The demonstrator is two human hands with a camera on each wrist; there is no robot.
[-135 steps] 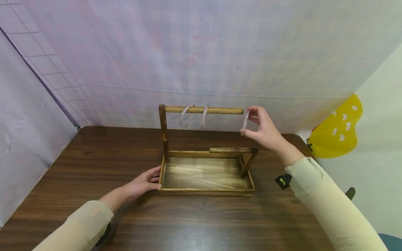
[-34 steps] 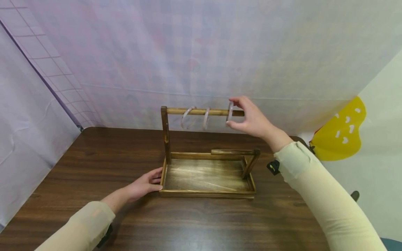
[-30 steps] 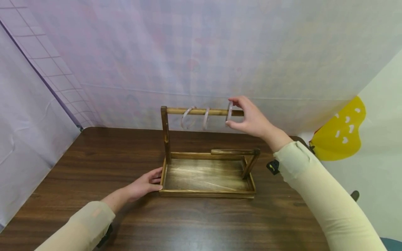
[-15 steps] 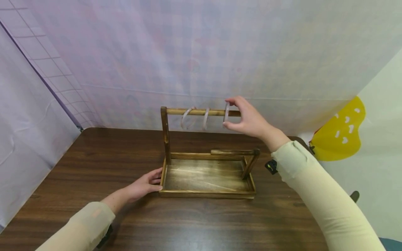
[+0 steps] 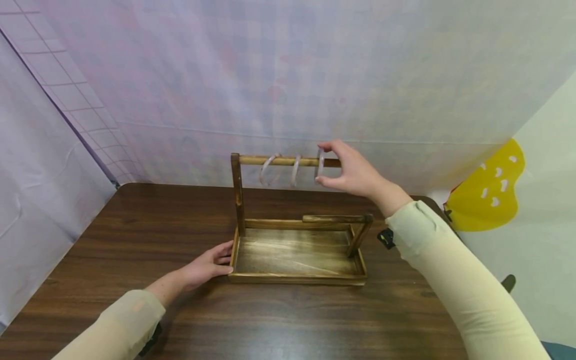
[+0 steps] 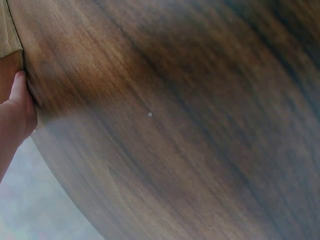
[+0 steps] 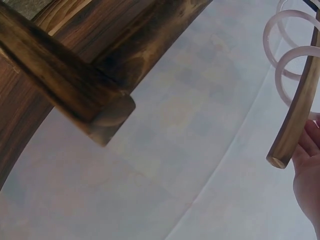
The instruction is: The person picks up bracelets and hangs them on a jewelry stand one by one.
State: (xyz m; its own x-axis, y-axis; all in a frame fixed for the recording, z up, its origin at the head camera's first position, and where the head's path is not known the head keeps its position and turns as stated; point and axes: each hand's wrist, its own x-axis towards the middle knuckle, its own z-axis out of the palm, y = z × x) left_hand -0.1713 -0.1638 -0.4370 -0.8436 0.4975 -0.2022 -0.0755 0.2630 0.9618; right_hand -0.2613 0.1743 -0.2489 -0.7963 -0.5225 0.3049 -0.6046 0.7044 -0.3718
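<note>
In the head view, a wooden stand has a shallow tray [image 5: 297, 280] as its base and a tall post bearing a long rod [image 5: 308, 161]. My right hand [image 5: 357, 170] pinches a pale, translucent bangle [image 5: 321, 164] between thumb and fingers. That bangle encircles the rod near its free right end, as the right wrist view also shows. Two similar bangles, a middle one [image 5: 295, 171] and a tilted left one [image 5: 264, 170], hang farther along the rod. My left hand [image 5: 201, 271] rests against the tray's left end, thumb at the front corner and fingers along the side.
A shorter, lower bar [image 5: 335, 218] juts leftward from a post at the tray's right end. The stand sits on a dark wooden table [image 5: 189, 320] before a pale checked cloth [image 5: 315, 75]. A yellow strawberry-shaped item [image 5: 488, 192] is beyond the table's right corner.
My right hand has brought the bangle from beyond the rod's free end onto the rod, then slid it left toward the other two. My left hand stays at the tray.
</note>
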